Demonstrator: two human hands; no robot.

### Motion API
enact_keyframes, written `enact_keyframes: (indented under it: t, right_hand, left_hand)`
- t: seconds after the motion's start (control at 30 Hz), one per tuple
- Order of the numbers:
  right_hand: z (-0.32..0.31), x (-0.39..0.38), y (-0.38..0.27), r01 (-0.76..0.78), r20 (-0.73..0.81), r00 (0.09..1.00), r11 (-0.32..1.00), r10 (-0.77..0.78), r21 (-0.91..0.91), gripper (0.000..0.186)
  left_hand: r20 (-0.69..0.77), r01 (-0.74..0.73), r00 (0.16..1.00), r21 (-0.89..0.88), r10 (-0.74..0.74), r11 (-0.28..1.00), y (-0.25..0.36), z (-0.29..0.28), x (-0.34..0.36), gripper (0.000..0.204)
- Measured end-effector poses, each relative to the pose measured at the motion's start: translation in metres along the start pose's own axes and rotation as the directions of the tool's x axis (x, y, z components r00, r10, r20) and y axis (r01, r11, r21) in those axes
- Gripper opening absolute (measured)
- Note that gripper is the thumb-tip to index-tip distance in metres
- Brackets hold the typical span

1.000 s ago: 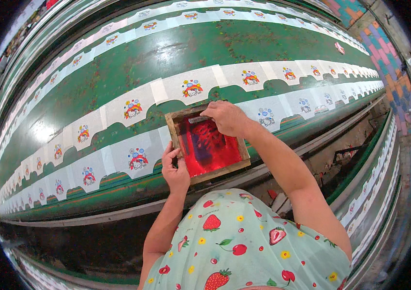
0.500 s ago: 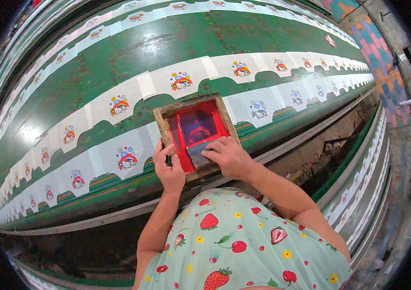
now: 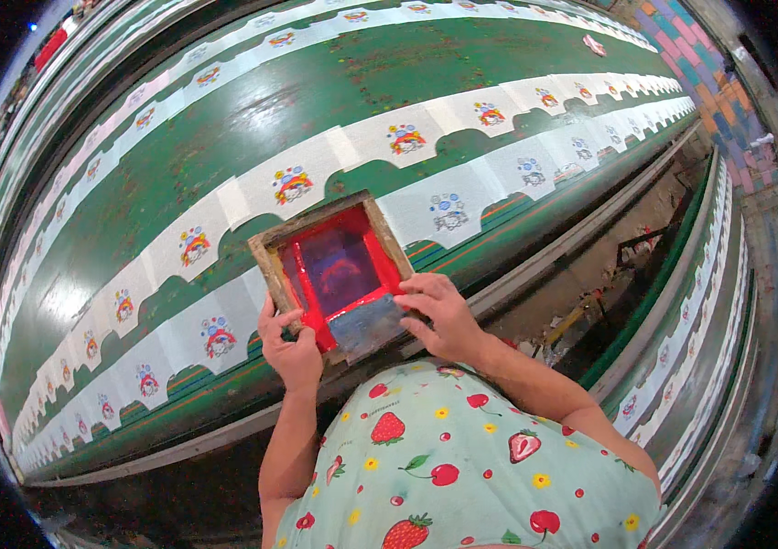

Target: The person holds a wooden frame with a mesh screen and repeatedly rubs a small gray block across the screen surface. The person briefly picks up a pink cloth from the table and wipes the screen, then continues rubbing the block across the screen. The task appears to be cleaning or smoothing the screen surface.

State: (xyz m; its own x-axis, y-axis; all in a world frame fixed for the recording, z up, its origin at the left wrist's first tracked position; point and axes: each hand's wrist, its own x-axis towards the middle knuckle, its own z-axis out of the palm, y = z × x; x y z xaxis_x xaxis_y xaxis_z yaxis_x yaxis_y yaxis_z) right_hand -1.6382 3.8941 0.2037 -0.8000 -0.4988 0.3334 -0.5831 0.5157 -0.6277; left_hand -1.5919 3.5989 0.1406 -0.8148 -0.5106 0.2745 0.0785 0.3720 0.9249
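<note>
With the left hand [image 3: 294, 355], gripping the left rail of the wooden frame [image 3: 316, 220], with thumb hooked over the rim. With the right hand [image 3: 444, 318], closed on the right rail close to the near corner; cannot tell whether also touching the grey-blue scraper [image 3: 360, 323]. Placed at the near edge of the green table [image 3: 380, 69], over the nearest row of white cloth pieces [image 3: 499, 188]. Only slightly longer than wide, with long axis running near to far and swung leftward at the far end, roughly square to the row. Too hidden underneath to tell whether resting flat or lifted. Spread inside with red ink [image 3: 383, 261] around a dark purple mesh [image 3: 339, 265]. Crossed at the near end, within the rails, by the scraper, with its long axis running left to right and its right end farther away. Flanked on the left by a print with a red arch, on the right by one in blue and grey.
</note>
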Motion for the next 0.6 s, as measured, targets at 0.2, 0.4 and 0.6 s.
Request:
enact_keyframes:
  t: [0.2,0.4,0.6]
  right_hand:
    - [-0.046,-0.028,0.067,-0.151,-0.11,0.979,0.972,0.173,0.182,0.043]
    - [-0.112,-0.044,0.132,-0.151,-0.141,0.974,0.975,0.175,0.163,0.046]
    - [-0.157,-0.053,0.179,-0.131,-0.112,0.982,0.974,0.153,0.184,0.048]
  left_hand:
    - [-0.018,-0.044,0.999,-0.024,0.044,0.999,0.02,0.076,-0.011,0.028]
    - [0.001,-0.056,0.998,-0.018,0.056,0.998,0.045,0.171,-0.024,0.028]
    - [-0.004,-0.004,1.0,0.006,0.004,1.0,0.067,0.228,-0.034,0.027]
